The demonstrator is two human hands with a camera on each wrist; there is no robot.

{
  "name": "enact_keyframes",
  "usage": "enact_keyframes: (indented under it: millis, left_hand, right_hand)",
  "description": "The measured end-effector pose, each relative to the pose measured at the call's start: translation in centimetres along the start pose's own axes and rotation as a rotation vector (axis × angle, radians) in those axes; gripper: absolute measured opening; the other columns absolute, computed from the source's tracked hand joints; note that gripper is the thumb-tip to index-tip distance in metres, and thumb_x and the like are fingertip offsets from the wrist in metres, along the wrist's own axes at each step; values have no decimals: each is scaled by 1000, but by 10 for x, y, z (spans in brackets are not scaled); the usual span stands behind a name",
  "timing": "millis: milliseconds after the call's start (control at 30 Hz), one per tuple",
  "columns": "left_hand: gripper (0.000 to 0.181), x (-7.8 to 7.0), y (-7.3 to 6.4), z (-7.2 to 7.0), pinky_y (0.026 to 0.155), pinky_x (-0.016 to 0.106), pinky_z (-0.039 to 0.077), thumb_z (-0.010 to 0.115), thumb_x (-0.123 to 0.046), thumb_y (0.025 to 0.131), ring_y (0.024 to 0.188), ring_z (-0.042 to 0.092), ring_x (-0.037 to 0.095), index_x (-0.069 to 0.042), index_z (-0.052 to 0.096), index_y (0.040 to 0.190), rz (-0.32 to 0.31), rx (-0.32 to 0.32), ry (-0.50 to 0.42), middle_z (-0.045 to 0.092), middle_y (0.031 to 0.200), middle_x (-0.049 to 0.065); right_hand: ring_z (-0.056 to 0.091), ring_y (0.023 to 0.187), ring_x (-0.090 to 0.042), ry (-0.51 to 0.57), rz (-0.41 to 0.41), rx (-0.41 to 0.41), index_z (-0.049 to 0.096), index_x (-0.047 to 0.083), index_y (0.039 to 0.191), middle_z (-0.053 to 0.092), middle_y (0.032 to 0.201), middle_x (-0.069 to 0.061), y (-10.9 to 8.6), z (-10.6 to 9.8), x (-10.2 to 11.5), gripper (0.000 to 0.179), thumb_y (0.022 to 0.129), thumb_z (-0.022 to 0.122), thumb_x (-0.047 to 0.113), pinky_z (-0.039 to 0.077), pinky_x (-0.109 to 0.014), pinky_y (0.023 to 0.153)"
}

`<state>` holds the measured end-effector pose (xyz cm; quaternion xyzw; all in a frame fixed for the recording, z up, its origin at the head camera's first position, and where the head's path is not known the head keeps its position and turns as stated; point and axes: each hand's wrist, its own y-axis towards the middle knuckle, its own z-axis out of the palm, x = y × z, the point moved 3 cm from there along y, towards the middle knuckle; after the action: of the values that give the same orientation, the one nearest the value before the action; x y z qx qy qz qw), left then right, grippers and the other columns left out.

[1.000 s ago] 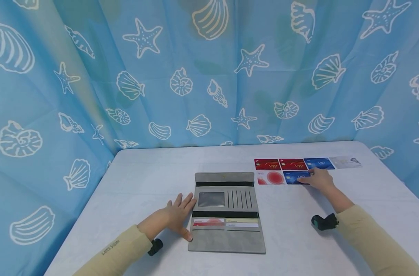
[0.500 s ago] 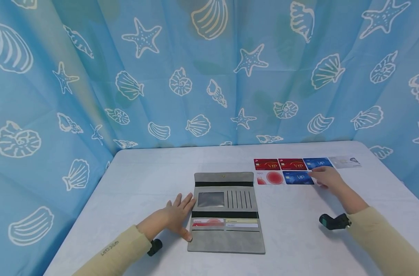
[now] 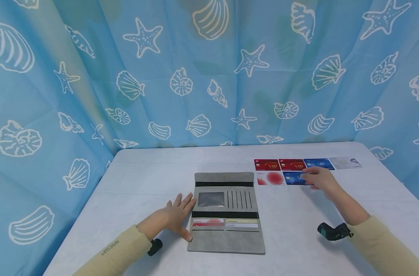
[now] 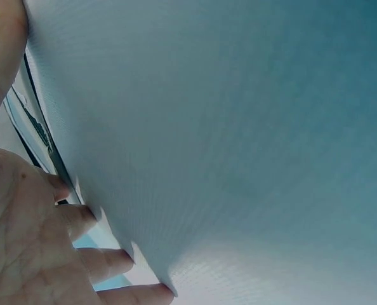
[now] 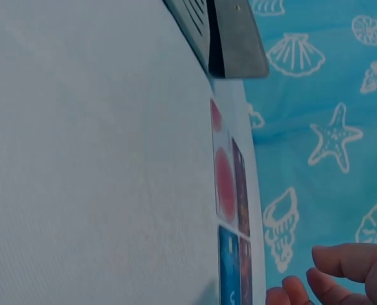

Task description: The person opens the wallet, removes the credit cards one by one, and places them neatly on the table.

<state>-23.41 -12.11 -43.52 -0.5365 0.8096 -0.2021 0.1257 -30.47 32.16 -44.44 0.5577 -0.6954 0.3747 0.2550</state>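
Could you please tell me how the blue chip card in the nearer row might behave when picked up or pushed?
The blue chip card lies flat with straight edges, so it is probably fairly stiff. It looks thin, so likely light and awkward to lift. Its smooth-looking surface suggests it may slide if pushed across the table.

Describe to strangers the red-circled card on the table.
On the table, right of the wallet, lie two rows of cards. The nearer row's left card is white with red circles, unlike the red card behind and blue card beside it.
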Motion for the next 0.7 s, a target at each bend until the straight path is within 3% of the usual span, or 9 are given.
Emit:
enact_keyframes:
  millis: [300,700]
  left_hand:
    - [115,0,0,0,106,58,18,73,-60,60,139,6,37,-12,14,146,8,0,-23,8,154,7]
    - [116,1,0,1,105,60,17,74,-60,59,139,5,38,-12,13,146,9,1,-38,7,154,8]
  right_hand:
    - [55,98,-34,-18,-72,76,45,-7,124,51,118,-29,-41,32,41,50,90,57,26,52,-37,79]
    - [56,75,-18,-37,-122,123,57,-3,109,62,92,-12,-73,78,61,35,83,67,18,53,-29,69]
